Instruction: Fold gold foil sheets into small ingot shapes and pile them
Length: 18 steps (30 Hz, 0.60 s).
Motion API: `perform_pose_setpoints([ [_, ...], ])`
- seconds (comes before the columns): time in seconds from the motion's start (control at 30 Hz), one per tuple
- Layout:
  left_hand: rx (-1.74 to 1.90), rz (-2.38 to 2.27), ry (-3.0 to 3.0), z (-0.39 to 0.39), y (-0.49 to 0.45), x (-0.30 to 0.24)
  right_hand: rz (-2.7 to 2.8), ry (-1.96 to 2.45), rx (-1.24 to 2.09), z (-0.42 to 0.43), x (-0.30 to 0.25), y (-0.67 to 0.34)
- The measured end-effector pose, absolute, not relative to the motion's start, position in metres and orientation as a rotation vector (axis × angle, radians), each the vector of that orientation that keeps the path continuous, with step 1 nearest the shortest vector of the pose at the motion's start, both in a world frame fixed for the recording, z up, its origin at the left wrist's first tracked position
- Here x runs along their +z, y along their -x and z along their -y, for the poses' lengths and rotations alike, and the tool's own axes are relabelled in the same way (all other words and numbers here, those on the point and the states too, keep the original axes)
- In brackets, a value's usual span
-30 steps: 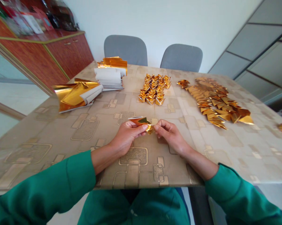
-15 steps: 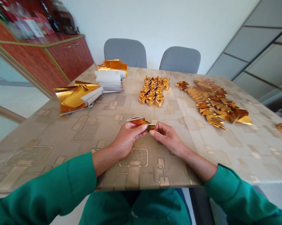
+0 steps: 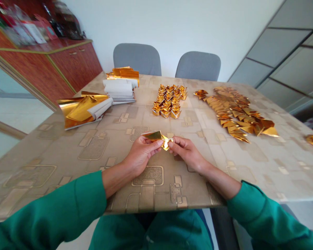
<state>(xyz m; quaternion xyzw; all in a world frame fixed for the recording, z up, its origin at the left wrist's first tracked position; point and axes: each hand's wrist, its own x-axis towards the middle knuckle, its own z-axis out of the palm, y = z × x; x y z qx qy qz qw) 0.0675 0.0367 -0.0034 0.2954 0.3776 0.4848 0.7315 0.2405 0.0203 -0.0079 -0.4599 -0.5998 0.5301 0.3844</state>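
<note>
Above the near part of the table, a small folded piece of gold foil paper (image 3: 154, 135) is held between both my hands. My left hand (image 3: 142, 152) pinches it with the thumb on top, its pointed end sticking out to the upper left. At the other end, the fingertips of my right hand (image 3: 185, 151) grip the foil, which bends and shines between the two thumbs. Beyond the hands, folded gold paper ingots (image 3: 166, 100) stand in close rows. To the right spreads a heap of flatter folded gold pieces (image 3: 239, 113).
Gold sheets (image 3: 80, 110) lie loosely curled at the left, beside a stack of white-backed paper (image 3: 119, 91). A patterned cloth covers the table (image 3: 135, 119). Two grey chairs (image 3: 137, 59) stand at the far side, and a red-brown cabinet (image 3: 67, 62) is back left.
The right end of the foil piece has bent and opened between my thumbs, now catching bright light. My right hand has turned slightly; the view has shifted a little.
</note>
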Motion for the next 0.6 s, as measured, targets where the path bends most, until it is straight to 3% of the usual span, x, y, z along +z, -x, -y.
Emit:
perform_pose_setpoints([
  [0.6,1.093,-0.898,-0.799,-0.037,-0.0665,-0.0043,1.484,1.134,1.336,-0.0252,-0.0032,-0.2462],
])
